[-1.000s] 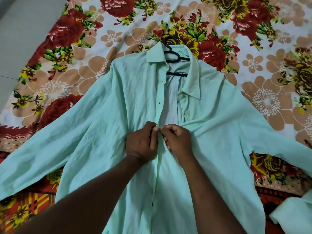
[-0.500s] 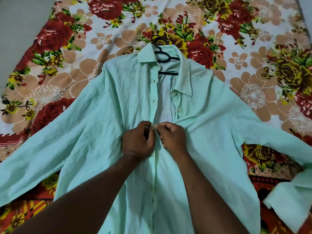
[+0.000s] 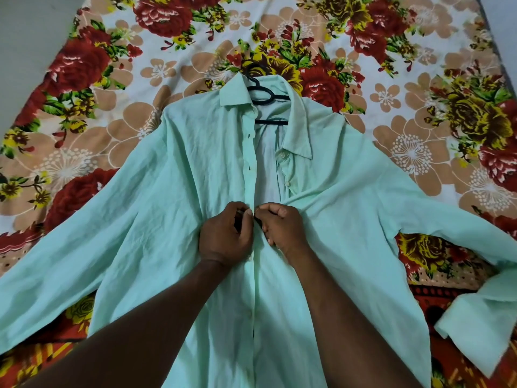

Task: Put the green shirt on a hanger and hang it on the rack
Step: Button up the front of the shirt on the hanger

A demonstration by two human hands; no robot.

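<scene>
Left hand and right hand meet at mid-chest, each pinching one front edge of the pale green cotton shirt. Shirt lies spread flat, sleeves out, on the floral bedsheet. Beyond the hands, placket open; black plastic hanger inside the collar.

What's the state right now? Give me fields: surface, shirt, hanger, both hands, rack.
surface: floral sheet
shirt: green shirt lies front up on the sheet, sleeves spread; front open from the collar down to the hands
hanger: black hanger inside the shirt's neck, hook poking out above the collar
left hand: left hand pinches the left front edge at mid-chest
right hand: right hand pinches the right front edge, meeting the left
rack: not in view
</scene>
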